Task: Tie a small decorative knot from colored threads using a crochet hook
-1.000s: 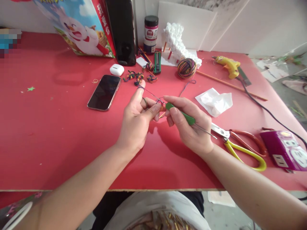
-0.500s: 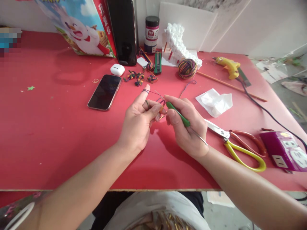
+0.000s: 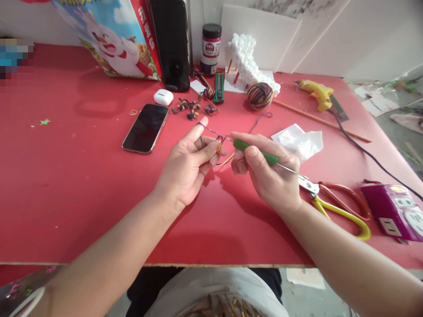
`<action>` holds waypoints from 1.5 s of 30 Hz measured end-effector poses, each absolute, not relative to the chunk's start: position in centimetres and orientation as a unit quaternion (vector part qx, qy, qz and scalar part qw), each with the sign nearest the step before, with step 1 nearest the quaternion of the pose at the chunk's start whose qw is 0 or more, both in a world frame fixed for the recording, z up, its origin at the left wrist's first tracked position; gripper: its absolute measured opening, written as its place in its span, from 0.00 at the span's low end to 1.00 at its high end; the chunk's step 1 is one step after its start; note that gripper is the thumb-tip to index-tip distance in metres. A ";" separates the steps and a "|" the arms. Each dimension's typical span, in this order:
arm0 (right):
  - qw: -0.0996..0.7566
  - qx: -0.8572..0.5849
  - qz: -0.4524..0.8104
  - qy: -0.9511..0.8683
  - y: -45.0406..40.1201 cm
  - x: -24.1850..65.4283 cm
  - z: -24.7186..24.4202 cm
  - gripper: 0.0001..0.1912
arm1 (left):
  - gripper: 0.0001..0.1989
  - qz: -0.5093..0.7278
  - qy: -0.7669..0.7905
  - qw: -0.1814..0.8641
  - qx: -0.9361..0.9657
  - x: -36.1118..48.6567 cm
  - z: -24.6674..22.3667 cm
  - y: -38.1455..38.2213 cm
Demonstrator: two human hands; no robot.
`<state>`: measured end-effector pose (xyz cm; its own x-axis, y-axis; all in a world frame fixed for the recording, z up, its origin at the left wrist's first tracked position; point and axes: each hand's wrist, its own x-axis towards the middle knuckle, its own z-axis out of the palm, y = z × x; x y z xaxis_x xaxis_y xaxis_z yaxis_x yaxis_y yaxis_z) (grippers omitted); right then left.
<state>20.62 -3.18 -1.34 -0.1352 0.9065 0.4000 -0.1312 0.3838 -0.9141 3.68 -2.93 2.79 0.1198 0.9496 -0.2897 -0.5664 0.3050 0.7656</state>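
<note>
My left hand [image 3: 188,165] pinches a small piece of multicoloured yarn work [image 3: 219,145] between thumb and fingers. Its raised index finger carries a strand of yarn that runs to the hook tip. My right hand [image 3: 269,171] grips a crochet hook [image 3: 256,152] by its green handle; the thin metal end behind the handle points toward the wrist. The hook's front tip is at the yarn work, too fine to make out clearly. Beyond the hands rests a variegated yarn ball [image 3: 260,96], its loose strand trailing toward them.
Small crocheted pieces [image 3: 193,106] lie beside a green utility knife [image 3: 219,88]. A phone [image 3: 146,128] and white earbud case [image 3: 163,97] are at left. To the right are crumpled white paper [image 3: 299,141], scissors [image 3: 343,202], a yellow glue gun [image 3: 315,93] and a purple power strip [image 3: 393,209].
My right hand has moved right with the crochet hook, which now lies flatter and farther from my left fingers. More of the yarn work shows, and the scissor blades are more covered.
</note>
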 end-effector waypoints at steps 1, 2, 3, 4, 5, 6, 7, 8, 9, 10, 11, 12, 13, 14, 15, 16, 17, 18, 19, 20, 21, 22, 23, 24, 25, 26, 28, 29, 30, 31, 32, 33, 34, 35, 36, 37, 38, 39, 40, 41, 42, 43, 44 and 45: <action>0.572 -0.324 0.466 -0.592 -3.1 20.6 -1.4 0.13 | 0.44 0.536 0.391 0.708 0.242 3.7 2.8 -2.9; 0.570 -0.326 0.478 -0.584 -3.0 20.7 -1.4 0.13 | 0.44 0.537 0.390 0.709 0.239 3.6 2.9 -2.9; 0.569 -0.327 0.487 -0.576 -2.9 20.7 -1.4 0.13 | 0.44 0.538 0.389 0.709 0.237 3.6 2.9 -2.8; 0.568 -0.326 0.495 -0.570 -2.8 20.8 -1.5 0.14 | 0.44 0.538 0.388 0.710 0.236 3.6 2.9 -2.8; 0.568 -0.323 0.503 -0.565 -2.8 20.9 -1.5 0.13 | 0.44 0.537 0.387 0.711 0.236 3.5 2.9 -2.8; 0.569 -0.318 0.512 -0.560 -2.7 21.0 -1.4 0.13 | 0.44 0.536 0.389 0.712 0.235 3.5 2.9 -2.8; 0.569 -0.312 0.519 -0.556 -2.6 21.0 -1.4 0.12 | 0.43 0.534 0.391 0.712 0.235 3.5 2.9 -2.7; 0.569 -0.305 0.526 -0.554 -2.6 21.1 -1.4 0.12 | 0.43 0.533 0.393 0.712 0.233 3.4 3.0 -2.7; 0.568 -0.299 0.531 -0.553 -2.5 21.2 -1.3 0.11 | 0.43 0.532 0.395 0.711 0.233 3.4 3.0 -2.7; 0.569 -0.293 0.533 -0.554 -2.5 21.2 -1.2 0.11 | 0.43 0.532 0.397 0.710 0.233 3.4 3.1 -2.7; 0.569 -0.289 0.533 -0.556 -2.4 21.3 -1.2 0.11 | 0.43 0.533 0.399 0.708 0.236 3.5 3.1 -2.7; 0.569 -0.287 0.531 -0.559 -2.4 21.3 -1.1 0.11 | 0.43 0.533 0.400 0.706 0.240 3.5 3.2 -2.8; 0.570 -0.286 0.529 -0.561 -2.4 21.4 -1.1 0.11 | 0.43 0.535 0.401 0.702 0.245 3.5 3.2 -2.8; 0.570 -0.286 0.526 -0.562 -2.4 21.4 -1.0 0.11 | 0.43 0.537 0.403 0.698 0.249 3.5 3.3 -2.8; 0.571 -0.289 0.524 -0.562 -2.4 21.4 -1.0 0.11 | 0.43 0.541 0.405 0.693 0.251 3.5 3.4 -2.8; 0.572 -0.293 0.522 -0.561 -2.4 21.4 -0.9 0.11 | 0.44 0.545 0.407 0.689 0.251 3.5 3.4 -2.8; 0.572 -0.299 0.521 -0.558 -2.4 21.5 -0.9 0.11 | 0.44 0.548 0.409 0.685 0.250 3.5 3.4 -2.7; 0.573 -0.303 0.520 -0.556 -2.5 21.5 -0.8 0.11 | 0.44 0.551 0.410 0.683 0.249 3.5 3.4 -2.7; 0.573 -0.306 0.519 -0.555 -2.5 21.5 -0.8 0.11 | 0.44 0.552 0.412 0.681 0.248 3.5 3.4 -2.7; 0.573 -0.309 0.519 -0.554 -2.5 21.5 -0.8 0.11 | 0.45 0.552 0.413 0.681 0.247 3.5 3.4 -2.7; 0.572 -0.312 0.519 -0.553 -2.5 21.5 -0.7 0.11 | 0.45 0.551 0.413 0.682 0.247 3.5 3.4 -2.6; 0.572 -0.314 0.519 -0.552 -2.5 21.5 -0.7 0.12 | 0.45 0.549 0.414 0.683 0.246 3.5 3.4 -2.6; 0.571 -0.317 0.519 -0.552 -2.5 21.5 -0.7 0.12 | 0.45 0.547 0.414 0.684 0.246 3.5 3.3 -2.6; 0.570 -0.319 0.519 -0.551 -2.5 21.5 -0.7 0.12 | 0.44 0.546 0.414 0.686 0.246 3.4 3.3 -2.6; 0.570 -0.319 0.519 -0.551 -2.5 21.5 -0.7 0.12 | 0.44 0.545 0.414 0.687 0.245 3.4 3.3 -2.6; 0.570 -0.317 0.519 -0.552 -2.5 21.5 -0.7 0.12 | 0.43 0.545 0.414 0.687 0.245 3.4 3.4 -2.6; 0.571 -0.316 0.517 -0.554 -2.4 21.5 -0.8 0.12 | 0.43 0.544 0.416 0.687 0.243 3.4 3.4 -2.6; 0.570 -0.318 0.515 -0.556 -2.4 21.6 -0.8 0.12 | 0.43 0.544 0.418 0.687 0.242 3.3 3.5 -2.6; 0.569 -0.322 0.513 -0.556 -2.4 21.6 -0.8 0.12 | 0.43 0.543 0.419 0.686 0.241 3.3 3.5 -2.6; 0.568 -0.325 0.511 -0.558 -2.4 21.6 -0.8 0.13 | 0.42 0.543 0.420 0.686 0.242 3.3 3.5 -2.6; 0.567 -0.327 0.509 -0.559 -2.3 21.7 -0.8 0.13 | 0.42 0.543 0.419 0.685 0.245 3.2 3.6 -2.5; 0.568 -0.326 0.507 -0.561 -2.3 21.7 -0.8 0.13 | 0.41 0.544 0.417 0.685 0.249 3.2 3.6 -2.5; 0.569 -0.322 0.506 -0.563 -2.3 21.7 -0.8 0.12 | 0.40 0.545 0.414 0.684 0.253 3.1 3.6 -2.4; 0.570 -0.317 0.505 -0.566 -2.3 21.7 -0.7 0.12 | 0.39 0.546 0.412 0.682 0.258 3.1 3.7 -2.4; 0.570 -0.313 0.504 -0.568 -2.3 21.8 -0.7 0.11 | 0.39 0.547 0.411 0.681 0.261 3.0 3.7 -2.4; 0.570 -0.310 0.503 -0.570 -2.2 21.8 -0.6 0.11 | 0.38 0.546 0.411 0.680 0.264 3.0 3.7 -2.3; 0.570 -0.310 0.502 -0.572 -2.2 21.8 -0.6 0.11 | 0.38 0.546 0.412 0.679 0.267 2.9 3.7 -2.3; 0.569 -0.312 0.499 -0.574 -2.2 21.8 -0.5 0.11 | 0.38 0.545 0.413 0.678 0.269 2.9 3.8 -2.3; 0.567 -0.316 0.496 -0.576 -2.2 21.9 -0.5 0.12 | 0.38 0.544 0.413 0.678 0.272 2.8 3.8 -2.3; 0.567 -0.321 0.491 -0.578 -2.2 21.9 -0.5 0.12 | 0.39 0.545 0.411 0.677 0.275 2.8 3.7 -2.3; 0.567 -0.324 0.486 -0.580 -2.2 21.9 -0.4 0.12 | 0.40 0.546 0.408 0.676 0.280 2.7 3.7 -2.3; 0.568 -0.327 0.481 -0.582 -2.2 22.0 -0.4 0.13 | 0.40 0.546 0.405 0.675 0.285 2.6 3.7 -2.3; 0.568 -0.328 0.478 -0.585 -2.2 22.0 -0.4 0.13 | 0.40 0.546 0.403 0.674 0.291 2.5 3.7 -2.2; 0.568 -0.329 0.475 -0.586 -2.2 22.0 -0.3 0.13 | 0.39 0.545 0.401 0.674 0.297 2.4 3.7 -2.2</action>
<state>22.00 -2.15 -0.33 -0.1395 0.9250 0.3535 -0.1541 0.3324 -0.9305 2.41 -2.22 3.68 0.0834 0.9727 -0.2167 -0.4969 0.2291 0.8370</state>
